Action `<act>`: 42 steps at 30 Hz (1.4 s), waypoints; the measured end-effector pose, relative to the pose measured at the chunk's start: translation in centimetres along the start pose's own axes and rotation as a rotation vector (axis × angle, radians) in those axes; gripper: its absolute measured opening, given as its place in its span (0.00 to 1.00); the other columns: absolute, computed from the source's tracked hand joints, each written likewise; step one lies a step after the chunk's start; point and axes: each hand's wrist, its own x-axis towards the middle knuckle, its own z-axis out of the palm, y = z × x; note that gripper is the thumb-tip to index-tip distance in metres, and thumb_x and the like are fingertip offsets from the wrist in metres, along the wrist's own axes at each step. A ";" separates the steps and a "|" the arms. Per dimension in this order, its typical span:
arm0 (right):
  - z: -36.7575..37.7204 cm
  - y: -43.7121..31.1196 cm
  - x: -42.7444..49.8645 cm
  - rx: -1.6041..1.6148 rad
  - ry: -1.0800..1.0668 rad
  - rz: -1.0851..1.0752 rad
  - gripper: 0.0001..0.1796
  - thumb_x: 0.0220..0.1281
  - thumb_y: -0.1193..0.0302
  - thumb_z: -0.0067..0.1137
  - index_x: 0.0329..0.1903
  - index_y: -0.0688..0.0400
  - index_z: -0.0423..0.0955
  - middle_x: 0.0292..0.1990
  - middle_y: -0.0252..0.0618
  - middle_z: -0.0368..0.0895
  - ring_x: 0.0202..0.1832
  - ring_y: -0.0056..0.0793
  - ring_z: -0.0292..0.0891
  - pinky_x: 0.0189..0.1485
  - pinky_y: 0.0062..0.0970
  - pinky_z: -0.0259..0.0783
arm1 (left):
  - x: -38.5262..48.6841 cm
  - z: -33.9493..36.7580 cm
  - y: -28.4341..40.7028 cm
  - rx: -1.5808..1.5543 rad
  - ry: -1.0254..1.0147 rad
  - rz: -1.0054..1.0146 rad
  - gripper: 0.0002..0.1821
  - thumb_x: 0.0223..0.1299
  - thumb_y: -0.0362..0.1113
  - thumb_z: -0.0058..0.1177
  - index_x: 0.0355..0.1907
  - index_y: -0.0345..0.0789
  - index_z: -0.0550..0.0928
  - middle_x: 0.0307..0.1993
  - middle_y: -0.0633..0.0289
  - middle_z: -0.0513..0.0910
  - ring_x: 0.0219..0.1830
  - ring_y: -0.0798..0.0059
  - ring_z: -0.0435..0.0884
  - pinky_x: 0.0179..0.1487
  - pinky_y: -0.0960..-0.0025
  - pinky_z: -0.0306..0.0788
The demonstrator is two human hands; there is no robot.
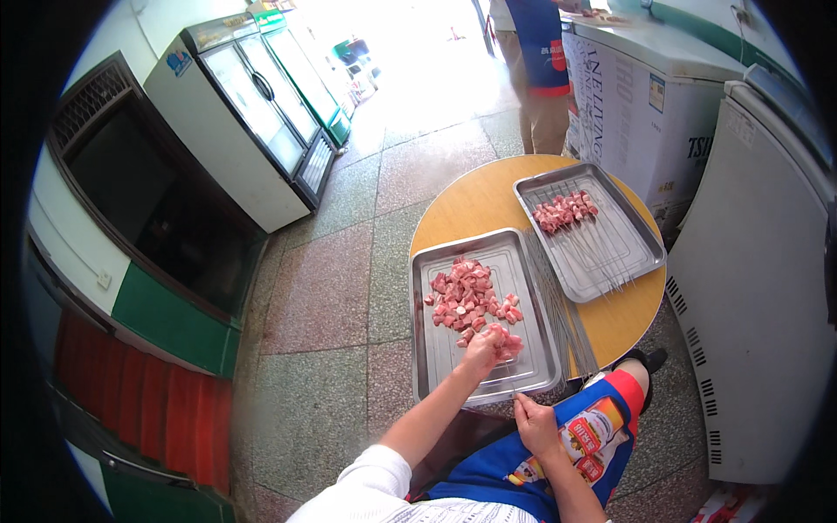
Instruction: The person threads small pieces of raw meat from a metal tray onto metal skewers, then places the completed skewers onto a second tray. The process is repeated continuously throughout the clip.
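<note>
My left hand point(482, 353) is closed around pink pieces of raw meat point(509, 346) over the near part of a metal tray point(533, 327). My right hand point(537, 428) pinches the lower end of a thin metal skewer point(511, 376) just past the tray's near edge. The skewer runs up towards the meat at my left hand; its tip is hidden. Farther back in this tray lies a pile of raw meat cubes point(463, 287). A second metal tray point(618, 232) holds several skewers threaded with meat point(565, 212), side by side.
A bundle of bare metal skewers point(556, 304) lies between the trays on a round wooden table point(451, 206). A chest freezer point(628, 104) and a grey appliance point(758, 274) stand to the right. Another person point(539, 72) stands beyond the table. Glass-door fridges point(261, 98) line the left wall.
</note>
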 end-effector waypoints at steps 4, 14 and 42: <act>-0.1 -0.3 0.2 0.038 0.017 0.050 0.11 0.57 0.74 0.51 0.40 0.68 0.75 0.29 0.56 0.77 0.30 0.47 0.77 0.31 0.34 0.73 | -0.5 -0.2 -0.8 0.157 -0.137 -0.012 0.14 0.66 0.47 0.38 0.35 0.39 0.71 0.41 0.58 0.79 0.48 0.64 0.77 0.47 0.61 0.71; -0.1 0.0 0.3 0.028 -0.018 -0.001 0.11 0.56 0.74 0.52 0.40 0.67 0.75 0.29 0.56 0.77 0.30 0.47 0.77 0.31 0.34 0.73 | -2.6 4.1 2.1 -0.341 -0.077 -0.031 0.24 0.59 0.62 0.38 0.27 0.42 0.70 0.30 0.64 0.74 0.31 0.74 0.74 0.29 0.68 0.68; -0.6 -0.4 0.5 0.147 0.070 0.216 0.11 0.59 0.74 0.51 0.41 0.69 0.74 0.28 0.55 0.79 0.30 0.39 0.80 0.32 0.27 0.72 | 6.2 2.2 2.2 2.020 0.107 0.481 0.16 0.47 0.34 0.51 0.41 0.31 0.76 0.39 0.50 0.76 0.42 0.58 0.76 0.44 0.60 0.71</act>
